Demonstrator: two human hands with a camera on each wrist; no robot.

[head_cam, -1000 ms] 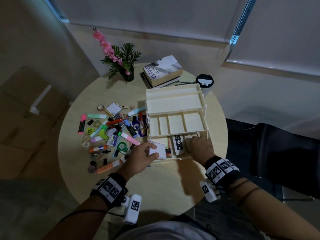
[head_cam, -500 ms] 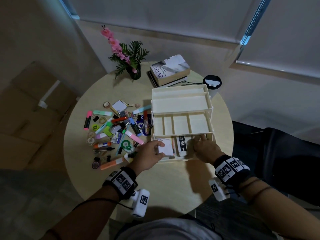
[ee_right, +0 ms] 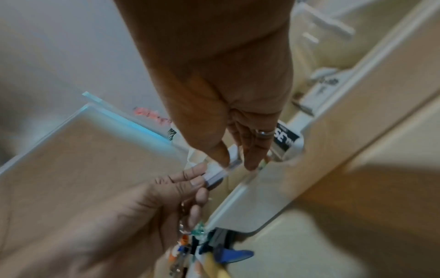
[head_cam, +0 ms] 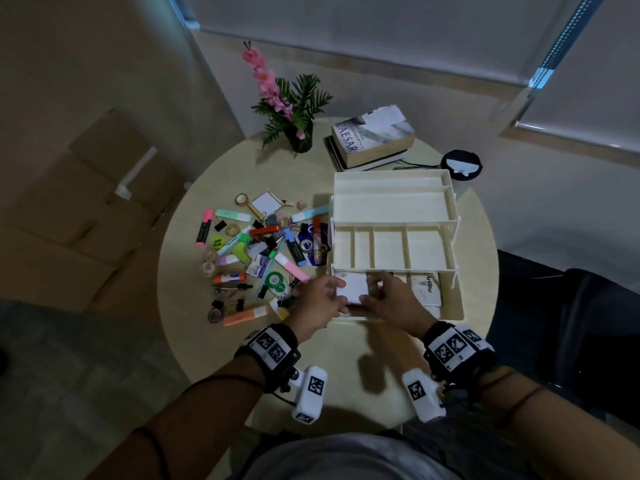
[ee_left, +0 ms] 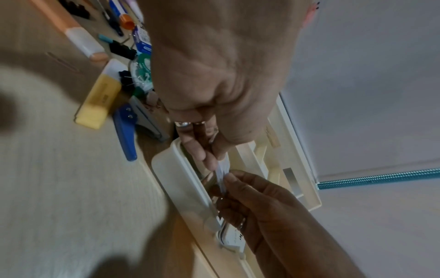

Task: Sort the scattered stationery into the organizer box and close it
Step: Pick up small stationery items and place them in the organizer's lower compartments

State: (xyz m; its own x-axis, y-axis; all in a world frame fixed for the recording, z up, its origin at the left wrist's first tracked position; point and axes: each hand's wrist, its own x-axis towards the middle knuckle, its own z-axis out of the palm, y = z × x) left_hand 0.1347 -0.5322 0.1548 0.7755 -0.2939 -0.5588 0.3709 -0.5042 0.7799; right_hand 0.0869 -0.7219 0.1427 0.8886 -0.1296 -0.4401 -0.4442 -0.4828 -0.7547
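Observation:
The cream organizer box stands open on the round table, its tiers stepped back. My left hand pinches the left edge of a white notepad over the bottom tray. My right hand pinches its right edge. In the left wrist view my left hand's fingertips clamp the notepad edge-on. In the right wrist view my right hand has thumb and fingers on the notepad. An Artline box lies in the same tray. Scattered stationery covers the table left of the box.
A potted plant and stacked books stand at the table's far side, a black-lidded cup behind the box. A dark chair is on the right. Cardboard boxes sit on the floor to the left.
My left hand has carried the notepad rightward over the bottom tray. My right hand has moved left from the boxes in the tray and taken the notepad's right edge.

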